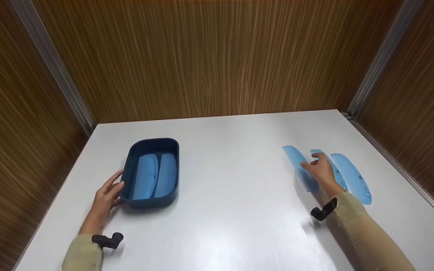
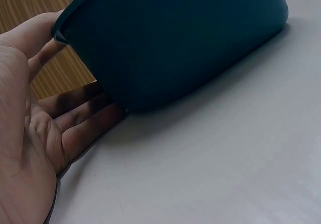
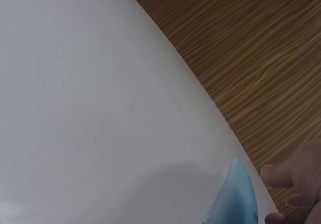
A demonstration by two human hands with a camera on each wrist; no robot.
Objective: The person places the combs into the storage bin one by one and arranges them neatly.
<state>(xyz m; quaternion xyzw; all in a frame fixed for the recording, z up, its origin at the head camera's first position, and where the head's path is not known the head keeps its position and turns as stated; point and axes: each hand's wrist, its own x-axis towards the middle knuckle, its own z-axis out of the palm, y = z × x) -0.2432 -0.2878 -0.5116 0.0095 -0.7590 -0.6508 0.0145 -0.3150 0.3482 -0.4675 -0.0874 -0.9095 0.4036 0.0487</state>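
On the left of the head view stands a dark blue box (image 1: pixel 173 194), with two blue combs (image 1: pixel 146 177) side by side inside. My left hand (image 1: pixel 106 195) holds the box at its near left side. In the left wrist view the thumb is at the rim of the box (image 2: pixel 165 43), and the other fingers touch the wall low down. My right hand (image 1: pixel 321 172) is over the combs at the right, thumb and forefinger apart, nothing pinched. Closest to it is a translucent blue comb (image 1: pixel 296 160), its toothed edge visible on the comb (image 3: pixel 233 199) in the right wrist view.
Partly under the right hand lies another comb (image 1: pixel 338 175), with a further comb (image 1: pixel 352 178) to its right. The white table (image 1: pixel 232 180) has wood-grain panels (image 1: pixel 209 60) behind it and at both sides.
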